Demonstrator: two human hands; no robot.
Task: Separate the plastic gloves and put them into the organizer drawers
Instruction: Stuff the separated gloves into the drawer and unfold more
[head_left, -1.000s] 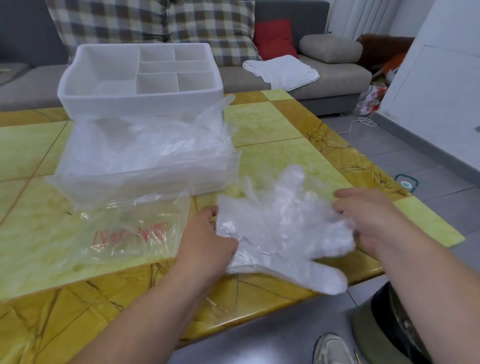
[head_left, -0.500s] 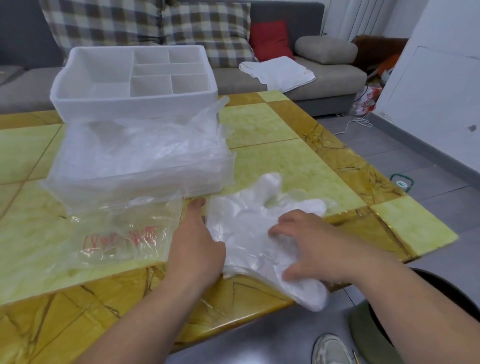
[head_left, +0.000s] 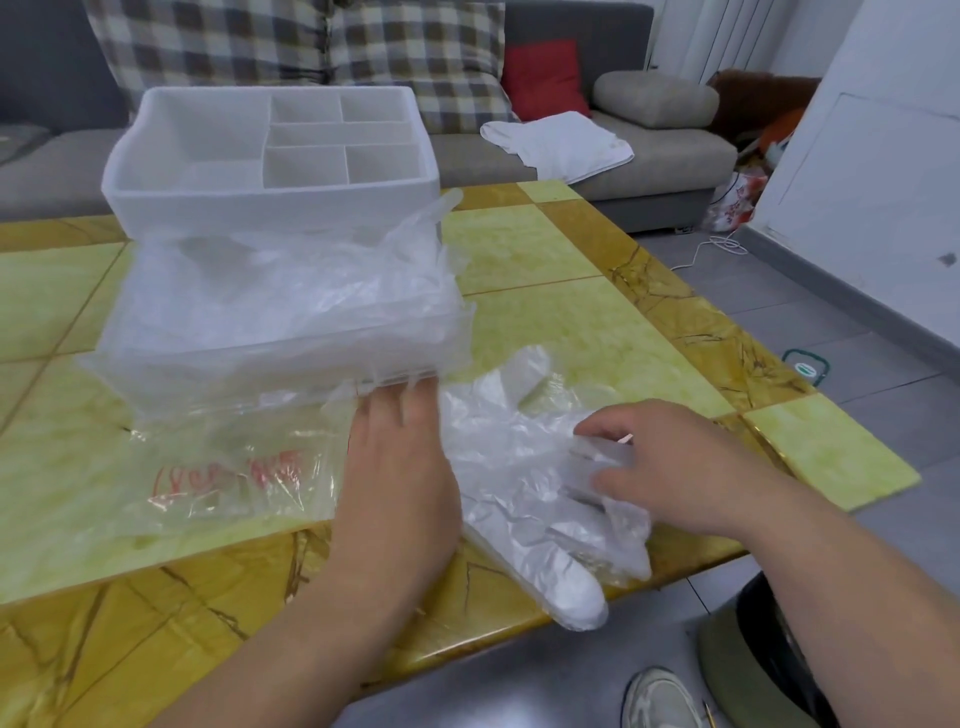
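Clear plastic gloves (head_left: 498, 457) lie stacked on the yellow-green marble-patterned worktop (head_left: 571, 322), one glove tip overhanging its near edge; the left hand (head_left: 400, 467) rests flat at the stack's left edge, fingers straight and together, tips just beside the translucent open drawer (head_left: 260, 364) of the white plastic organizer (head_left: 270, 208); the right hand (head_left: 675, 467) pinches the top film, fingers curled; a clear bag with red lettering (head_left: 223, 473) lies left of the hands.

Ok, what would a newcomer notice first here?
Crumpled clear plastic gloves lie at the near edge of the yellow-green marble table, the left hand flat beside them while the right hand pinches them. Behind, a white compartmented organizer sits above its clear drawer stuffed with gloves.
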